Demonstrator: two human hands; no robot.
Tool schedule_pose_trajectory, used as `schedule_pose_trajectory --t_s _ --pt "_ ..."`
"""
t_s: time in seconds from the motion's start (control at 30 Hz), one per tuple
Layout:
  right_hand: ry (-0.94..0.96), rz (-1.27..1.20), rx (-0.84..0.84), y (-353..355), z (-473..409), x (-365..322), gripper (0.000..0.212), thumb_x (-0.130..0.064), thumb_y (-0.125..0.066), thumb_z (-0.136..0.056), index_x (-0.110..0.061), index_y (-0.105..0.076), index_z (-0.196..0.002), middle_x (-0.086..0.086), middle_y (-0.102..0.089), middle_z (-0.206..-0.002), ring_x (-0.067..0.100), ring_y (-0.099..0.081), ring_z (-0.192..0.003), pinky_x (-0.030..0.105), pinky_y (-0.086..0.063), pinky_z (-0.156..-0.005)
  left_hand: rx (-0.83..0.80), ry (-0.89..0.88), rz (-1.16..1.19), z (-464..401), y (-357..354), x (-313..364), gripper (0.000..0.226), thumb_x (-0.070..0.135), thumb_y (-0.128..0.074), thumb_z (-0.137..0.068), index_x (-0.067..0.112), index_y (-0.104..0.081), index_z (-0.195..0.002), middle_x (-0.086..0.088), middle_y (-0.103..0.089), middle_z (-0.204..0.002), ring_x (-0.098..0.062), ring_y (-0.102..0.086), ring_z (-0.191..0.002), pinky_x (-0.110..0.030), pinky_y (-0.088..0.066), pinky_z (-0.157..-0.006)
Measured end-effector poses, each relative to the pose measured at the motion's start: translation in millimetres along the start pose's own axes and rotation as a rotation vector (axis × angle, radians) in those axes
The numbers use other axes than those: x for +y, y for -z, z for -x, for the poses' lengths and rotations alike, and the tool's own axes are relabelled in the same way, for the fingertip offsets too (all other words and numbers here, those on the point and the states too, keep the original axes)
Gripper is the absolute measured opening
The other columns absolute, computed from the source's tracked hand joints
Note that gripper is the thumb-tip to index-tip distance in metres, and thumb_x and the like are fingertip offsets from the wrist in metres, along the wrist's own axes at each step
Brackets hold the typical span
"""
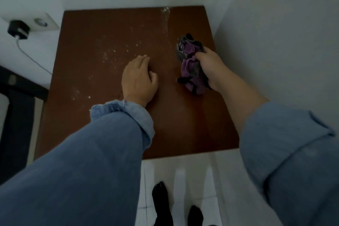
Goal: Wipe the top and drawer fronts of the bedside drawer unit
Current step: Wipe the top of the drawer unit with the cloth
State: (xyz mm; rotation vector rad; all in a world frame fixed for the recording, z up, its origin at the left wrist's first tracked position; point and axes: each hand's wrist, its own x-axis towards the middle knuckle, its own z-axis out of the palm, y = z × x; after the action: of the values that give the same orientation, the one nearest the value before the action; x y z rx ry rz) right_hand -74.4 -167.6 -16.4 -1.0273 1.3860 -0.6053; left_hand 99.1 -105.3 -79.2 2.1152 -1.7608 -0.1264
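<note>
I look straight down on the brown wooden top of the drawer unit (110,42), which carries white dusty specks on its left half and a pale streak toward the back. My right hand (211,68) grips a crumpled purple and black cloth (189,66) pressed on the top near its right edge. My left hand (139,80) rests flat, palm down, on the middle of the top with nothing in it. The drawer fronts are hidden below the top's front edge.
White walls close in behind and on the right of the unit. A wall socket (44,23) with a black plug (18,29) and white cable sits at the left. A dark bed edge (16,115) is at the far left. My feet stand on white floor tiles (183,180).
</note>
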Motion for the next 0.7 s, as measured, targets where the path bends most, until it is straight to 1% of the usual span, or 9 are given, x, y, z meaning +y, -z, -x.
schedule_pose_trajectory --t_s 0.1,0.13,0.2,0.27,0.33,0.4,0.47,0.57,0.7 --pt "0.103 0.025 0.104 -9 -44 -15 0.031 -0.019 -0.041 -0.098 -0.019 -0.047 -0.129 0.005 -0.058 -0.111 0.017 -0.059 -0.088 0.026 -0.049 -0.068 -0.022 0.018 0.004 -29 -5 -12 0.054 0.021 -0.044 -0.090 0.006 -0.041 -0.141 -0.011 -0.040 -0.148 -0.023 -0.032 -0.139 -0.036 -0.017 -0.118" --pt "0.134 0.050 0.133 -12 -59 -19 0.031 -0.018 -0.041 -0.098 -0.019 -0.047 -0.128 0.004 -0.057 -0.110 0.017 -0.058 -0.088 0.028 -0.050 -0.071 -0.028 0.021 0.005 -37 -8 -15 0.054 0.022 -0.043 -0.090 0.006 -0.039 -0.142 -0.011 -0.039 -0.149 -0.023 -0.030 -0.140 -0.035 -0.015 -0.118" --pt "0.202 0.117 0.212 -20 -91 -25 0.033 -0.018 -0.043 -0.095 -0.021 -0.048 -0.128 0.003 -0.057 -0.113 0.021 -0.058 -0.097 0.035 -0.052 -0.084 -0.043 0.033 0.005 -46 -13 -21 0.055 0.024 -0.043 -0.091 0.007 -0.036 -0.143 -0.010 -0.036 -0.151 -0.022 -0.028 -0.141 -0.033 -0.011 -0.119" --pt "0.269 0.193 0.290 -27 -119 -35 0.038 -0.018 -0.043 -0.092 -0.024 -0.048 -0.129 0.002 -0.058 -0.118 0.022 -0.056 -0.107 0.038 -0.050 -0.093 -0.047 0.045 0.001 -49 -18 -26 0.058 0.028 -0.040 -0.091 0.007 -0.034 -0.144 -0.009 -0.033 -0.152 -0.020 -0.026 -0.142 -0.031 -0.008 -0.118" --pt "0.329 0.278 0.353 -29 -147 -44 0.043 -0.018 -0.043 -0.088 -0.026 -0.048 -0.129 0.004 -0.058 -0.123 0.025 -0.051 -0.115 0.040 -0.047 -0.097 -0.047 0.048 0.011 -46 -23 -27 0.062 0.032 -0.038 -0.088 0.007 -0.033 -0.145 -0.008 -0.031 -0.153 -0.020 -0.024 -0.143 -0.030 -0.006 -0.118" --pt "0.391 0.361 0.383 -32 -170 -51 0.045 -0.018 -0.044 -0.087 -0.025 -0.048 -0.131 0.004 -0.056 -0.128 0.026 -0.047 -0.119 0.035 -0.043 -0.098 -0.040 0.051 0.028 -43 -26 -28 0.064 0.032 -0.039 -0.087 0.006 -0.033 -0.145 -0.008 -0.030 -0.153 -0.019 -0.023 -0.143 -0.029 -0.004 -0.118" --pt "0.404 0.489 0.428 -36 -192 -57 0.045 -0.019 -0.042 -0.090 -0.025 -0.043 -0.135 0.002 -0.051 -0.135 0.026 -0.040 -0.123 0.031 -0.038 -0.095 -0.040 0.060 0.036 -44 -27 -28 0.064 0.033 -0.040 -0.087 0.007 -0.033 -0.145 -0.007 -0.030 -0.154 -0.018 -0.022 -0.143 -0.028 -0.004 -0.118" --pt "0.303 0.745 0.549 -46 -215 -59 0.044 -0.025 -0.039 -0.095 -0.022 -0.037 -0.138 0.000 -0.042 -0.143 0.026 -0.031 -0.129 0.040 -0.034 -0.097 -0.045 0.080 0.046 -47 -26 -27 0.065 0.034 -0.040 -0.086 0.007 -0.032 -0.145 -0.006 -0.030 -0.153 -0.017 -0.021 -0.143 -0.027 -0.003 -0.118" --pt "0.299 0.975 0.625 -69 -225 -47 0.043 -0.021 -0.039 -0.095 -0.024 -0.038 -0.138 -0.002 -0.040 -0.143 0.028 -0.032 -0.128 0.041 -0.030 -0.095 -0.051 0.086 0.070 -49 -25 -25 0.067 0.036 -0.037 -0.083 0.006 -0.034 -0.144 -0.006 -0.032 -0.152 -0.018 -0.023 -0.143 -0.029 -0.006 -0.119"
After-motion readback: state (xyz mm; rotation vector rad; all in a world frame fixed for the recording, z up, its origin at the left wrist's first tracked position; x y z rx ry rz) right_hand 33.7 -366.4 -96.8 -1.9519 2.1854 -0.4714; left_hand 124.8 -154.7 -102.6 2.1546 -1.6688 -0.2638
